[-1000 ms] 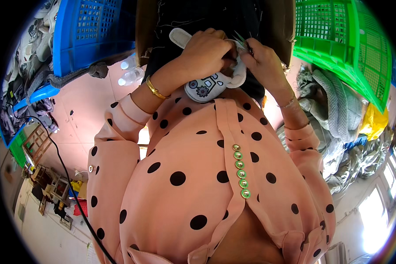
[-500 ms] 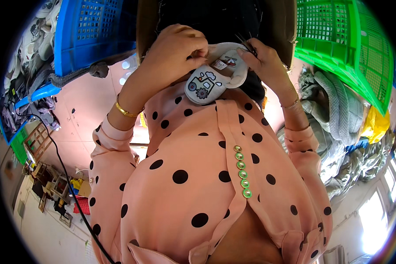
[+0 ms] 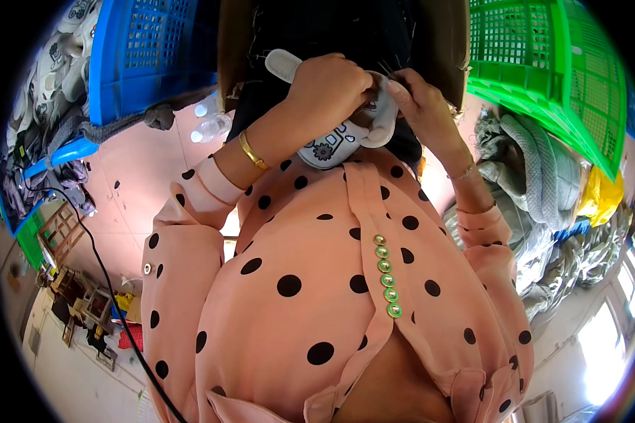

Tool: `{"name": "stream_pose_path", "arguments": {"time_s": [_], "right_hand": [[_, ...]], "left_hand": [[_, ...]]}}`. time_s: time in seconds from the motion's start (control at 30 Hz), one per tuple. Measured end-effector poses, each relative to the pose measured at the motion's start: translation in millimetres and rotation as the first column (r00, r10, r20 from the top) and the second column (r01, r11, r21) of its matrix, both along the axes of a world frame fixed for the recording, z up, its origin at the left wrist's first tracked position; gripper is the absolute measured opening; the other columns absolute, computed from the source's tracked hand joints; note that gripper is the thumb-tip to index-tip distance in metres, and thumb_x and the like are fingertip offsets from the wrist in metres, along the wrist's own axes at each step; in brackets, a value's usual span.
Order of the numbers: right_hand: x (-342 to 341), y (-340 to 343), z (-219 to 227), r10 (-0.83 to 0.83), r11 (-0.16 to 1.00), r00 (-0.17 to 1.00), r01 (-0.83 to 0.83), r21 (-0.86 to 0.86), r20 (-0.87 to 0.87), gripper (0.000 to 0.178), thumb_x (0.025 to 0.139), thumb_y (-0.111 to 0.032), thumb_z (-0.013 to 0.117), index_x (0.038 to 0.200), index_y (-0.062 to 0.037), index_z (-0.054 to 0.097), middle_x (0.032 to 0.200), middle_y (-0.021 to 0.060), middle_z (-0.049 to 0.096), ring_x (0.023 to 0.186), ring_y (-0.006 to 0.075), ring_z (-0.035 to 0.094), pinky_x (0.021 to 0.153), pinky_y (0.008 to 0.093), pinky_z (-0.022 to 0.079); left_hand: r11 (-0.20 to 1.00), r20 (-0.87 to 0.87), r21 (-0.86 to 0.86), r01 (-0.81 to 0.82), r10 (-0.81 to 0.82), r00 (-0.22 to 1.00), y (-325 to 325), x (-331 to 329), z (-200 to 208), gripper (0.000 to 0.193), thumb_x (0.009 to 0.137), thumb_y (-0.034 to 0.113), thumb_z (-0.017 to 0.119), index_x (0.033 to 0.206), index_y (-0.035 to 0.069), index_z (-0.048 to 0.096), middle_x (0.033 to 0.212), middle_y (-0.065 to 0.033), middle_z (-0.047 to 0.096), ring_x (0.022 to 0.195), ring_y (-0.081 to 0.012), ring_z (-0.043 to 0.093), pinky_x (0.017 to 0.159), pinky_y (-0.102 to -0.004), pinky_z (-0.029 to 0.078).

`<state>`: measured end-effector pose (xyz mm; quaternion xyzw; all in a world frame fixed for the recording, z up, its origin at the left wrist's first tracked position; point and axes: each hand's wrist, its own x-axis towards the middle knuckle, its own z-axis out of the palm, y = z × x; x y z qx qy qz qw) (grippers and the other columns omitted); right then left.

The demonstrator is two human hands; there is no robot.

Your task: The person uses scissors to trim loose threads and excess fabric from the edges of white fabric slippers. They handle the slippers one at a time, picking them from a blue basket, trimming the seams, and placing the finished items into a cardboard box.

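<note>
A small pale slipper with an embroidered vehicle on its toe is held over my lap. My left hand reaches across it, fingers closed on the rim of its opening and covering much of the shoe. My right hand is closed at the rim's right side, thumb against the cloth. Thin dark pointed blades, like those of thread snips, stick out from the right fingers; their handle is mostly hidden. Beyond my left hand a pale rounded sole-like piece shows; what it joins is hidden.
A blue plastic crate stands at the far left, a green crate at the far right. Before me is a cardboard box edge around dark cloth. Grey slippers or fabric pile at right. Clear bottles and a black cable lie left.
My left hand has moved right across the slipper to the rim near my right hand, covering more of it. The pale sole-like piece has come into view. My right hand has barely moved.
</note>
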<state>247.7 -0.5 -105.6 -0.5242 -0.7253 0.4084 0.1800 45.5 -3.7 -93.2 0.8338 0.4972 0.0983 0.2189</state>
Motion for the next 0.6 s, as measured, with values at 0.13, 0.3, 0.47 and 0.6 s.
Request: {"name": "stream_pose_path", "arguments": {"time_s": [0.13, 0.3, 0.47, 0.6], "right_hand": [[12, 4, 44, 0.046, 0.971, 0.922, -0.132, 0.199, 0.385, 0.036, 0.096, -0.039, 0.056, 0.095, -0.0026, 0.053, 0.071, 0.0141, 0.066, 0.064, 0.0326, 0.065, 0.056, 0.0390, 0.051], [18, 10, 78, 0.170, 0.757, 0.727, -0.529, 0.384, 0.665, 0.035, 0.088, -0.042, 0.063, 0.083, -0.0088, 0.051, 0.061, 0.0045, 0.056, 0.060, 0.0234, 0.062, 0.053, 0.0341, 0.049], [5, 20, 88, 0.248, 0.604, 0.504, -0.748, 0.274, 0.827, 0.032, 0.086, -0.038, 0.065, 0.080, -0.0088, 0.053, 0.061, 0.0025, 0.055, 0.059, 0.0193, 0.062, 0.052, 0.0294, 0.046], [-6, 26, 88, 0.278, 0.585, 0.363, -0.799, 0.143, 0.889, 0.025, 0.085, -0.030, 0.067, 0.082, -0.0069, 0.059, 0.065, 0.0028, 0.059, 0.060, 0.0178, 0.064, 0.052, 0.0279, 0.045]], "left_hand": [[1.000, 0.122, -0.012, -0.026, 0.027, 0.992, 8, 1, -6, 0.015, 0.075, 0.025, 0.073, 0.084, 0.013, 0.077, 0.073, -0.0046, 0.069, 0.076, -0.0227, 0.064, 0.066, -0.0350, 0.052], [0.993, -0.030, -0.117, 0.006, -0.009, 1.000, 19, 4, 8, 0.015, 0.073, 0.024, 0.074, 0.083, 0.013, 0.078, 0.071, -0.0068, 0.068, 0.070, -0.0251, 0.065, 0.064, -0.0355, 0.052], [0.987, 0.067, -0.159, 0.033, -0.022, 0.998, 27, 3, 12, 0.014, 0.071, 0.020, 0.072, 0.081, 0.012, 0.077, 0.068, -0.0091, 0.067, 0.062, -0.0281, 0.065, 0.061, -0.0361, 0.052], [0.985, 0.040, -0.167, 0.052, -0.046, 0.998, 28, 3, 21, 0.011, 0.072, 0.020, 0.072, 0.078, 0.012, 0.076, 0.068, -0.0090, 0.067, 0.064, -0.0278, 0.066, 0.062, -0.0358, 0.052]]}}
